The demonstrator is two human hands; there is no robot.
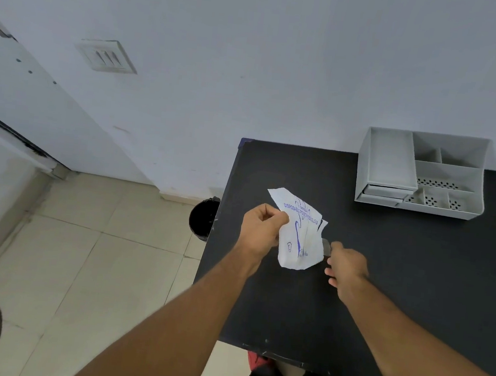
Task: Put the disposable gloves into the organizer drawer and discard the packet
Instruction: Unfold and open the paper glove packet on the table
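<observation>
Above the black table (414, 282), my left hand (261, 235) grips the white packet (299, 239) with blue "disposable gloves" print by its left edge. The packet is crumpled and held upright. My right hand (347, 267), blurred, is at the packet's lower right edge, and its thumb and fingers pinch a faint translucent piece of disposable gloves (325, 248) that shows there. The grey organizer (444, 171) stands at the back of the table against the wall. Its two small drawers (384, 193) at the lower left look closed.
A black bin (203, 218) stands on the tiled floor just off the table's left edge. A white wall runs behind the table, with a door at the far left. My legs show below the table's near edge.
</observation>
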